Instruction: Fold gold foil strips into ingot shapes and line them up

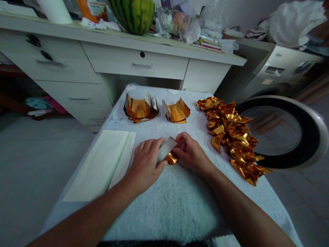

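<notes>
Between my hands, over the middle of the cloth-covered table (177,202), is a partly folded piece of gold foil paper (167,149) with a pale back. My left hand (146,161) grips its left side between thumb and fingers. At the right end, the fingers of my right hand (191,152) pinch the paper. Beyond my hands stand a larger curved stack of gold foil sheets (138,108) and a smaller curved stack (178,111). Folded gold foil pieces (228,127) lie in a long pile on the right. Pale paper sheets (99,164) lie flat on the left.
A white desk (144,65) with drawers stands behind the table, bearing a watermelon (133,15), plastic bags and a paper roll (55,10). At the right is a washing machine (285,68) with its round door (315,137) swung out beside the table.
</notes>
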